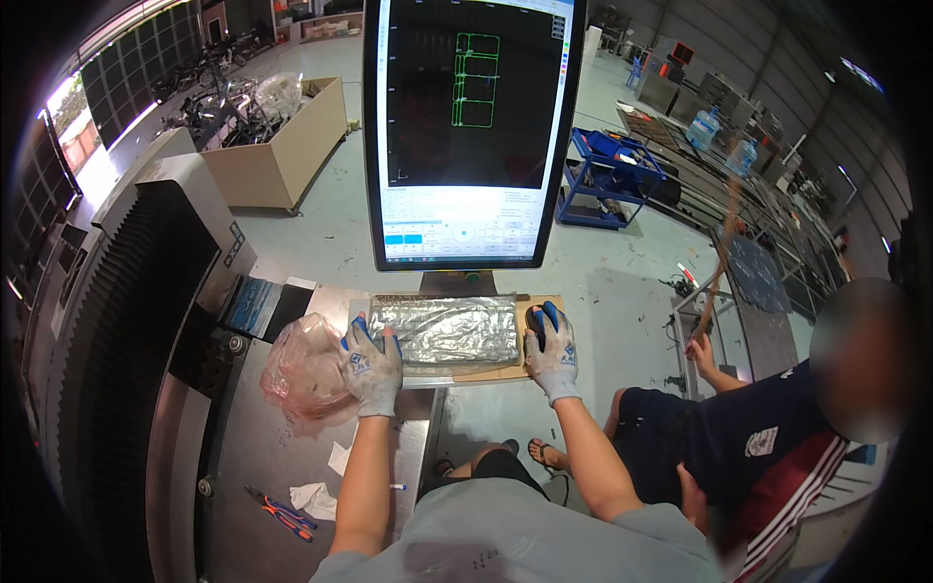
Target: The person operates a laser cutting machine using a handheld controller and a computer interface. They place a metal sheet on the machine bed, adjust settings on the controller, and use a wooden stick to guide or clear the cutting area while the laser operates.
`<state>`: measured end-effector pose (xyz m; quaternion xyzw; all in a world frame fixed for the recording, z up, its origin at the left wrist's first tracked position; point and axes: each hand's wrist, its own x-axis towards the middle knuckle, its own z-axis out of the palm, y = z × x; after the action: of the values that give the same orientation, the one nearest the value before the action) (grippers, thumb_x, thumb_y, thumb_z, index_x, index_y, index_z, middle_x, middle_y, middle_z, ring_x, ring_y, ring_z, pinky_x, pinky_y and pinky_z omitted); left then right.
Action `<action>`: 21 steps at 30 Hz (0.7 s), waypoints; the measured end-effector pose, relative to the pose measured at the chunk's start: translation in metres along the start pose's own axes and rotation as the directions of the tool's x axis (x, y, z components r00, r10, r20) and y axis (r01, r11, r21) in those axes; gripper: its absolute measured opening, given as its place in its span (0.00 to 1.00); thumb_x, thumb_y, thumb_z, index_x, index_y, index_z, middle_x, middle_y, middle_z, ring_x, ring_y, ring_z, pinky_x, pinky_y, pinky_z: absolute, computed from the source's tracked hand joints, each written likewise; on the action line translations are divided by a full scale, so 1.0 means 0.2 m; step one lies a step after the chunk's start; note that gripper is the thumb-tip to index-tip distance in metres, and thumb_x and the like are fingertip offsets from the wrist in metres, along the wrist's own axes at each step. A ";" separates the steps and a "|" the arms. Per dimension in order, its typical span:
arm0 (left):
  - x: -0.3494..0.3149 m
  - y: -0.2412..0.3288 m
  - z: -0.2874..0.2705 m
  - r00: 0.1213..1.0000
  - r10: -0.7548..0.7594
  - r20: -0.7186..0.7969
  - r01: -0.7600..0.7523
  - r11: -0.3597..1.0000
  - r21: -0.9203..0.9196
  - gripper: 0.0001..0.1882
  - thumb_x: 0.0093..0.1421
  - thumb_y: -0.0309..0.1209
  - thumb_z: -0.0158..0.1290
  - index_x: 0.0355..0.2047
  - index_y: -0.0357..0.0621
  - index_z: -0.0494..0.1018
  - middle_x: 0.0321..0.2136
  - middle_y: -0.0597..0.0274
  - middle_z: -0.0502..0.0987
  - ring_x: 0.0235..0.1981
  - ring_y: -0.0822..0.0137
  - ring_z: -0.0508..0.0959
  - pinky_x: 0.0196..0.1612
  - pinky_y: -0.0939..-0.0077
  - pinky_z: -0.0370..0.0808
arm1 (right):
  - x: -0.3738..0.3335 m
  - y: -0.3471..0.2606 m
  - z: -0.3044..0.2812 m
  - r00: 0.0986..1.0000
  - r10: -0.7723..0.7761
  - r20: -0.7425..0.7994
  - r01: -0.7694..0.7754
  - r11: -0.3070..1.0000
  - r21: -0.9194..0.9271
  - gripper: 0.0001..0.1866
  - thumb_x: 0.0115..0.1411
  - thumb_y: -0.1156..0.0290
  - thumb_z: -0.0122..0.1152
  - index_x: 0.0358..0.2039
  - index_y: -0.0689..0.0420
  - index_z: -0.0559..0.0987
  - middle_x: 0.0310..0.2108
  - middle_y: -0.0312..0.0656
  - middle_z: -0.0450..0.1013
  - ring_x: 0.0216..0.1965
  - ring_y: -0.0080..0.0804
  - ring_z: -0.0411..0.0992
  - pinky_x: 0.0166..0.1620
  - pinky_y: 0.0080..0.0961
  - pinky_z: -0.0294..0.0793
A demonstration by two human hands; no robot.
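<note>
I have the right hand (554, 356) cupped around the black mouse (533, 319), just right of the plastic-wrapped keyboard (449, 330). The left hand (372, 369), fingers spread, lies at the keyboard's left end, hemmed in by a pink plastic bag (303, 374). Close behind, the monitor (466, 146) blocks my view; pliers (269, 502) lie on the metal bench (243, 442).

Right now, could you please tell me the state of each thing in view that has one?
Monitor: on, showing green outlines.
Keyboard: covered with crinkled clear plastic.
Black mouse: partly covered.
Right hand: gloved, over the black mouse.
Left hand: gloved, at the keyboard's left end.
Pink plastic bag: crumpled.
White paper: crumpled.
Pliers: lying unheld, jaws unclear.
Wheeled crate: open-topped, filled.
Blue cart: loaded.
</note>
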<state>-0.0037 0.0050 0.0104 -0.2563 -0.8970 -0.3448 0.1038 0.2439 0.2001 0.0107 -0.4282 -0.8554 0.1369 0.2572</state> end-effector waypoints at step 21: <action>0.00 -0.03 0.03 0.999 0.031 -0.028 -0.031 0.999 0.022 0.33 0.69 0.52 0.51 0.64 0.39 0.69 0.59 0.50 0.77 0.58 0.43 0.75 0.61 0.49 0.71 | 0.01 0.01 0.02 0.999 -0.017 -0.032 0.018 1.000 0.014 0.27 0.64 0.65 0.60 0.63 0.58 0.76 0.69 0.51 0.66 0.70 0.56 0.62 0.72 0.46 0.63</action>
<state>-0.0065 0.0058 0.0023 -0.2642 -0.8950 -0.3370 0.1244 0.2432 0.2030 0.0073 -0.4210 -0.8540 0.1338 0.2748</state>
